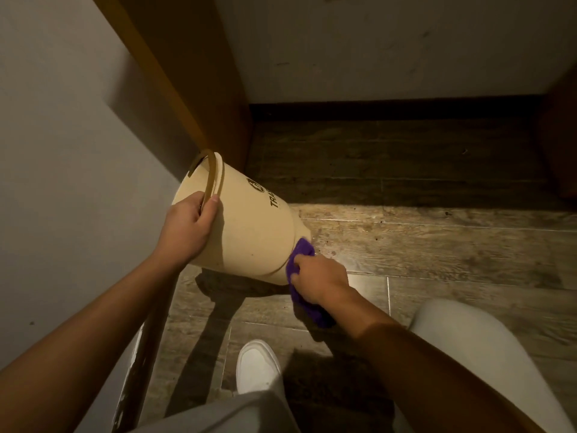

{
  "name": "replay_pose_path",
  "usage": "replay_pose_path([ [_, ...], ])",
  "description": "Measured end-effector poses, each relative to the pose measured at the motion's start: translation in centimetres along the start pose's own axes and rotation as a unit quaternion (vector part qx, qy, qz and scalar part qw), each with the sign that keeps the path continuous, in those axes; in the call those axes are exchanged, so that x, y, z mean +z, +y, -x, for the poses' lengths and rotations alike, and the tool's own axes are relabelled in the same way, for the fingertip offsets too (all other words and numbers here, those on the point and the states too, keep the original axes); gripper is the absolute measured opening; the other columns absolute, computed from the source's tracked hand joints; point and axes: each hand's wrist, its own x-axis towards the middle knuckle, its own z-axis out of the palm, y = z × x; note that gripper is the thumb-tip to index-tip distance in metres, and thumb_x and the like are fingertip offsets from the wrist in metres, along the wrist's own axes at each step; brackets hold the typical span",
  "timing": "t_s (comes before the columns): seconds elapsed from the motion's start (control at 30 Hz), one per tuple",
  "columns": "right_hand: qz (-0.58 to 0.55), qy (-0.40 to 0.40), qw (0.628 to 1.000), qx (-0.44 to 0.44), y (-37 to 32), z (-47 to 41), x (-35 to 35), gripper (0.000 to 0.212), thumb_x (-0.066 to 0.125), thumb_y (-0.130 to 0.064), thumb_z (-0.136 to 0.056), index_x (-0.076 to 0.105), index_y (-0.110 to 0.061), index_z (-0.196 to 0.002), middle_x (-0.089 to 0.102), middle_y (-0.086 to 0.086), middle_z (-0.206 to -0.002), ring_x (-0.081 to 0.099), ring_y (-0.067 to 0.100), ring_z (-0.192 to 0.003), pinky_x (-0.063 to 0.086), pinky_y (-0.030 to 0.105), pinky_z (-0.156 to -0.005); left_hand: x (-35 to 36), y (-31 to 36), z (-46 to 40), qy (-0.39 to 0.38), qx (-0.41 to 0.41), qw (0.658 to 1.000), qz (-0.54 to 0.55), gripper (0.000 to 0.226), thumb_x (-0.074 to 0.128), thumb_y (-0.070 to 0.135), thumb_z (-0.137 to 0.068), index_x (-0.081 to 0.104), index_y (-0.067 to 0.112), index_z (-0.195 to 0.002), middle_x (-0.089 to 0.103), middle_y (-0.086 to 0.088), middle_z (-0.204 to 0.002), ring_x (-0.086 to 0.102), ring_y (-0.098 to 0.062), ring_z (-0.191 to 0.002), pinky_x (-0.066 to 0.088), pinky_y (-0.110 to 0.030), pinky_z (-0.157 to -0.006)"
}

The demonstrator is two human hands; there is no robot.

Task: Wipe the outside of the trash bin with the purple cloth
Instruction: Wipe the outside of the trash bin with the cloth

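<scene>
A cream plastic trash bin (249, 226) with dark lettering is held tilted in the air, its mouth toward the upper left and its base toward the lower right. My left hand (190, 225) grips the bin's rim and the brown ring on it. My right hand (318, 278) is closed on a purple cloth (301, 251), pressed against the bin's base end. The rest of the cloth hangs below my right wrist. The bin's inside is hidden.
A white wall (62, 151) and a wooden panel (199, 89) stand close on the left. The wood-pattern tile floor (421, 245) spreads below, dark toward the back wall. My white shoe (256, 367) and light trouser legs are at the bottom.
</scene>
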Motion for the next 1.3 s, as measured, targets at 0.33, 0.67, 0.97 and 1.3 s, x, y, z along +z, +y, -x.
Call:
replay_pose_path([
  [0.33,-0.361,0.199,0.904,0.113,5.5,-0.7,-10.3,0.030,0.053,-0.046,-0.103,0.068,-0.029,-0.122,0.060,-0.011,-0.089,0.059,0.012,-0.076,0.042,0.029,-0.059,-2.6,3.3,-4.1,-0.090,-0.025,0.996,0.005,0.040,0.053,0.046,-0.099,0.065,0.012,-0.117,0.067,-0.004,-0.102,0.064,-0.022,-0.092,0.050,-0.032,-0.072],
  [0.67,-0.474,0.208,0.851,0.086,4.2,-2.0,-9.0,0.030,0.056,-0.045,-0.103,0.065,-0.030,-0.127,0.062,-0.010,-0.105,0.061,0.015,-0.092,0.048,0.033,-0.072,-1.8,1.2,-1.5,-0.073,-0.087,0.985,0.129,0.032,0.043,0.056,-0.100,0.065,0.034,-0.092,0.064,0.009,-0.099,0.061,-0.015,-0.091,0.042,-0.030,-0.070],
  [0.97,-0.479,0.216,0.848,0.060,2.8,-2.5,-9.0,0.036,0.057,-0.044,-0.104,0.063,-0.028,-0.135,0.064,-0.003,-0.124,0.062,0.018,-0.103,0.051,0.036,-0.080,0.0,0.0,2.3,-0.042,-0.055,0.991,0.116,0.035,0.033,0.050,-0.105,0.056,0.032,-0.125,0.058,0.016,-0.115,0.053,-0.002,-0.105,0.043,-0.024,-0.077],
  [1.3,-0.359,0.219,0.893,-0.162,-5.0,-2.0,-12.1,0.037,0.051,-0.043,-0.106,0.056,-0.033,-0.141,0.064,-0.013,-0.118,0.061,0.001,-0.096,0.047,0.022,-0.073,1.8,0.9,0.8,0.016,-0.131,0.973,0.190,0.024,0.033,0.033,-0.103,0.056,0.034,-0.098,0.054,0.020,-0.100,0.051,-0.001,-0.090,0.037,-0.022,-0.066],
])
